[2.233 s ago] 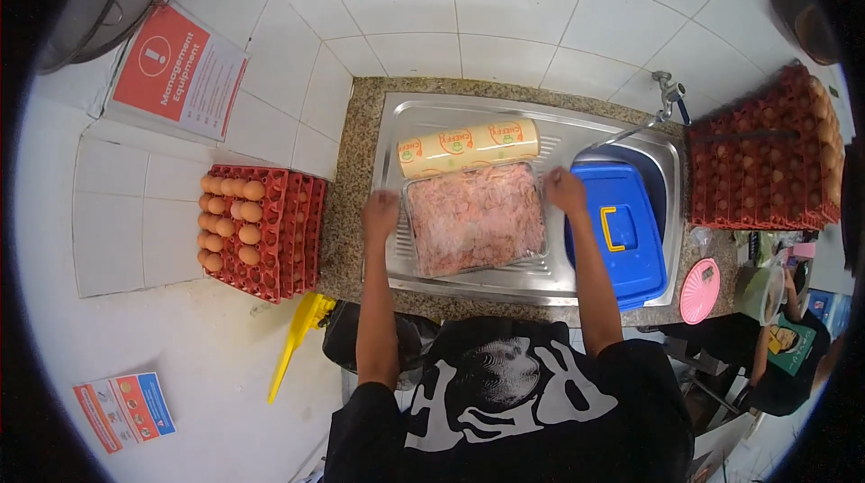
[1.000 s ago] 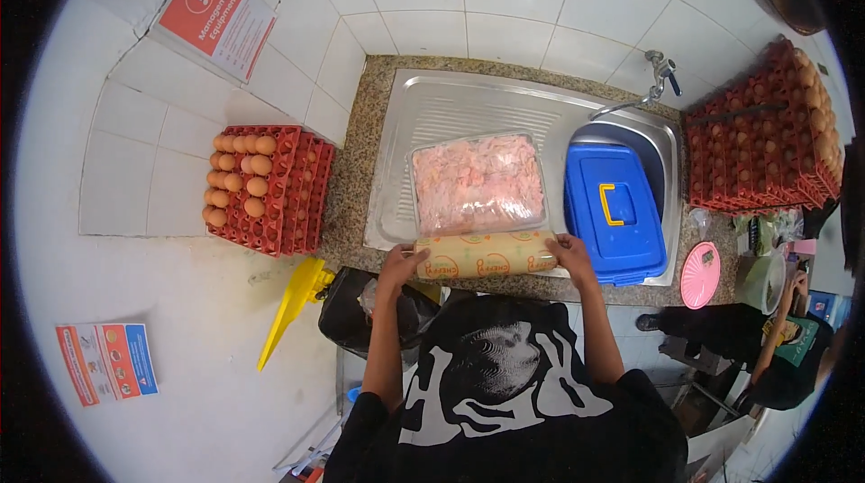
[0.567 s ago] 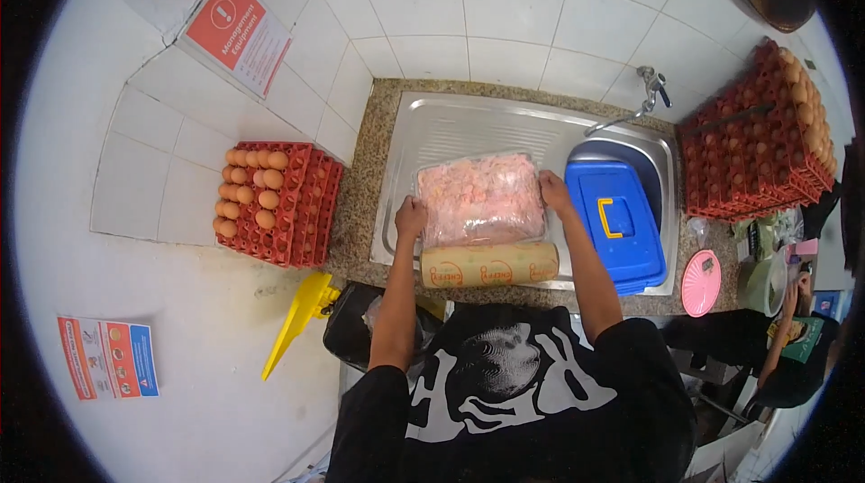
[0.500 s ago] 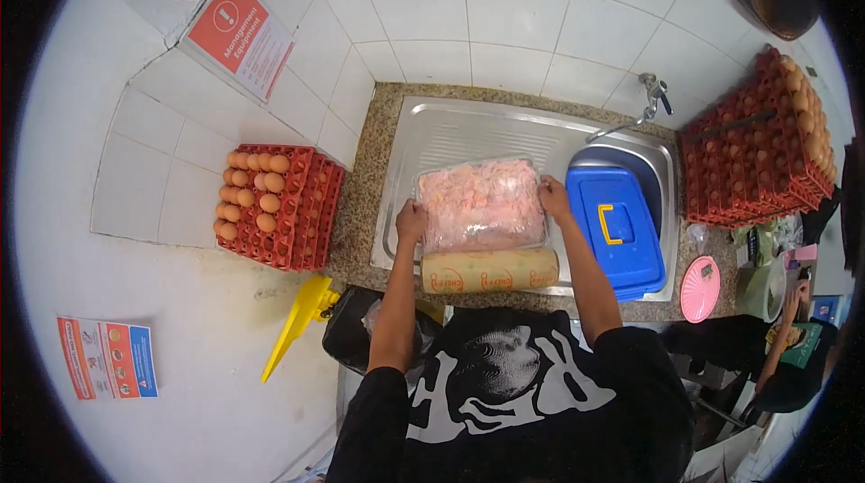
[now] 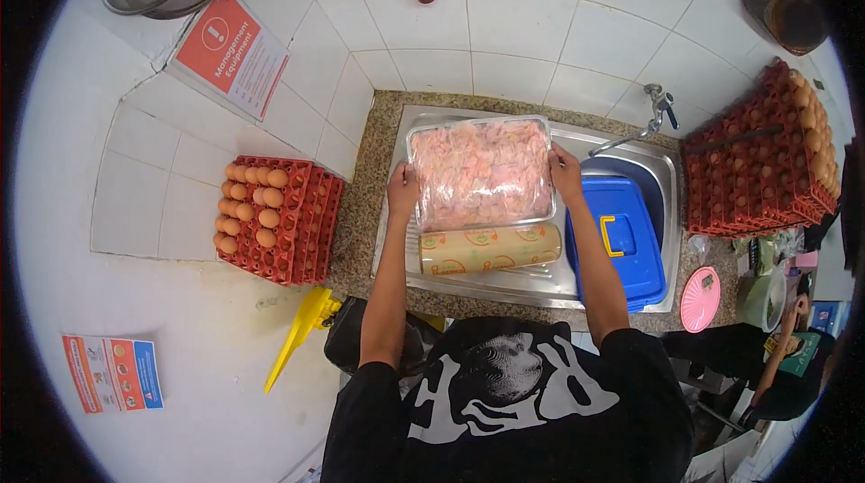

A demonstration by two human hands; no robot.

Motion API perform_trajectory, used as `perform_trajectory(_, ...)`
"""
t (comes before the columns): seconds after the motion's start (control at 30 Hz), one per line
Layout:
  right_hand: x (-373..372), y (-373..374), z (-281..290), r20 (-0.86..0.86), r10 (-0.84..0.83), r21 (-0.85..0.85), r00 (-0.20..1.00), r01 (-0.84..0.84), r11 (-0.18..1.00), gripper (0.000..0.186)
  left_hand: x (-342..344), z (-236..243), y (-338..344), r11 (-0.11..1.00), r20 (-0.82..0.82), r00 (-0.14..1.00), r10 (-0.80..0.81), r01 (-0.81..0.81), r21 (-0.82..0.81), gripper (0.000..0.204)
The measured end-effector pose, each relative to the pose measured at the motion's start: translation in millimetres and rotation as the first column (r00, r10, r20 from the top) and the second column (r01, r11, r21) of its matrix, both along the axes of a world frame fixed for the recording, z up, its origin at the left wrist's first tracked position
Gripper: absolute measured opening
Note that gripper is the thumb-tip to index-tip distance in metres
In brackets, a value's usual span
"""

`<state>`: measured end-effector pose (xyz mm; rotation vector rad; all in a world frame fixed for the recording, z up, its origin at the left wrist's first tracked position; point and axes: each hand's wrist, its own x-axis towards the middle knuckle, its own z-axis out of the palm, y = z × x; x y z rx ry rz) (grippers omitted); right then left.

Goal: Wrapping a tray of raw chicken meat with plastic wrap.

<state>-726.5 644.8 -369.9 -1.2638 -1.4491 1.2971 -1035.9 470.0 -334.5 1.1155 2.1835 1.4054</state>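
A tray of raw pink meat pieces (image 5: 482, 168) lies under clear plastic film that wrinkles and shines. My left hand (image 5: 403, 187) grips its left edge, and my right hand (image 5: 565, 172) holds the right edge, fingers closed on the rim. Whether the tray rests on the steel drainboard (image 5: 432, 116) or is lifted off it, I cannot tell. Close along its near side lies a thick roll of cling film (image 5: 491, 249), slightly tilted.
A blue lidded box (image 5: 622, 249) with a yellow handle sits in the sink basin (image 5: 671, 204) under a tap (image 5: 656, 109). Egg trays stand stacked at left (image 5: 279, 222) and right (image 5: 748, 159). A pink round lid (image 5: 700, 298) lies at right, near another person's hand (image 5: 796, 307).
Both hands have moved the film-covered tray away from me, and it now appears larger. The cling film roll has also shifted away and turned a little.
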Motion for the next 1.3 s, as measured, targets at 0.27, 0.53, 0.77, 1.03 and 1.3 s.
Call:
perform_trajectory(0.27, 8, 0, -54, 0.241, 0.053, -0.039, 0.969, -0.045, 0.998, 0.034, -3, -27, -8, 0.959, 0.529, 0.844, 0.088, 0.072, -0.275, 0.022)
perform_trajectory(0.53, 11, 0, -83, 0.327, 0.11, -0.122, 0.939, -0.073, 0.99, 0.035, -5, -56, -21, 0.898, 0.567, 0.771, 0.289, -0.013, -0.44, 0.028)
perform_trajectory(0.77, 47, -46, -33, 0.536, 0.049, 0.026, 0.843, -0.075, 0.997, 0.032, 37, -12, -101, 0.713, 0.281, 0.931, 0.232, 0.034, -0.7, 0.049)
perform_trajectory(1.03, 103, -154, -16, 0.235, 0.18, -0.397, 0.955, -0.075, 0.915, 0.044, 82, 5, -147, 0.906, 0.506, 0.855, 0.115, 0.118, -0.406, 0.051)
perform_trajectory(1.3, 99, -152, 4, 0.547, 0.287, -0.438, 0.786, -0.023, 0.898, 0.058, 58, -3, -145, 0.666, 0.537, 0.816, 0.214, 0.28, -0.691, 0.059)
